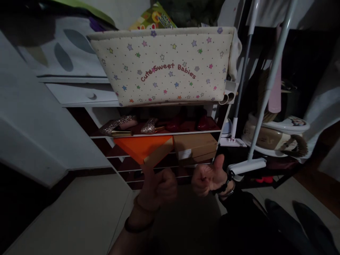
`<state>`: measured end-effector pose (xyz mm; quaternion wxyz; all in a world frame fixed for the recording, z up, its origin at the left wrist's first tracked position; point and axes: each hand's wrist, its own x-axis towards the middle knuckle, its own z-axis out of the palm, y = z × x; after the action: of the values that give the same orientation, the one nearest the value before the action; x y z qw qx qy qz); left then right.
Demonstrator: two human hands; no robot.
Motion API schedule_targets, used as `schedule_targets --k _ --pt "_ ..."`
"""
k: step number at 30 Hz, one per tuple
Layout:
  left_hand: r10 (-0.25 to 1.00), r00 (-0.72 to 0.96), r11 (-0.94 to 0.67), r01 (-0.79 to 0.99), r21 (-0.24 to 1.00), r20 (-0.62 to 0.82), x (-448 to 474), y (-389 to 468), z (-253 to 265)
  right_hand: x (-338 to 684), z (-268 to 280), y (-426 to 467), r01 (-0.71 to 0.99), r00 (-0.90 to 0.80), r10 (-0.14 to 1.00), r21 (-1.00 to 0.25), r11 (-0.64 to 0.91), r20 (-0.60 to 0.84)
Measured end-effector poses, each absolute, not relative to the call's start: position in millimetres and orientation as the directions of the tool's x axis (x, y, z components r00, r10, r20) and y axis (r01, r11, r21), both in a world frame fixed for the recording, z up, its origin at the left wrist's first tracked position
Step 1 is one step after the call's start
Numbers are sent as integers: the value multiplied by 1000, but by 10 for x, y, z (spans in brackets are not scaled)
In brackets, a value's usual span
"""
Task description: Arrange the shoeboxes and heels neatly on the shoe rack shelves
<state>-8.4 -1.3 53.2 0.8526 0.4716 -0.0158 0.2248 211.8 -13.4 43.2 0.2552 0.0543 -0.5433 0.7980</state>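
Two hands: both ours, low in the view before the shelf unit (223, 117).
Fabric basket (164, 67): cream, star-printed, lettered "Cute Sweet Babies"; we see it on top of the shelf unit, reaching to its right edge.
Brown box (195, 147): on a lower shelf, at the right edge.
Orange box (140, 147): on the same shelf, just left of the brown box, its near corner tilted out past the shelf's front edge.
Glitter heels (124, 125): on the shelf above, toward the left edge.
Left hand (159, 187): our fingers curled together, thumb up against the orange box's underside.
Right hand (208, 179): our fingers folded shut on nothing, thumb raised, just below the brown box.
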Motion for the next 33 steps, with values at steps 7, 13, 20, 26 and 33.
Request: schedule_targets --k 7,13,20,26,33 --pt "327 910 454 -388 802 255 -123 19 510 2174 435 -119 -438 -867 378 -858 -269 324" --pt "340 910 462 -381 801 237 -99 -10 523 2180 452 -132 -482 -856 350 -832 -275 381" --pt "376 905 458 -366 810 196 -95 -28 529 2204 438 -145 -442 -859 398 -859 -259 322" --pt "352 910 472 -375 798 220 -75 -24 527 2247 416 -162 -459 -844 419 -855 -242 334" --pt "451 867 485 -437 757 212 -26 95 425 2344 438 -140 -511 -796 490 -828 -232 354"
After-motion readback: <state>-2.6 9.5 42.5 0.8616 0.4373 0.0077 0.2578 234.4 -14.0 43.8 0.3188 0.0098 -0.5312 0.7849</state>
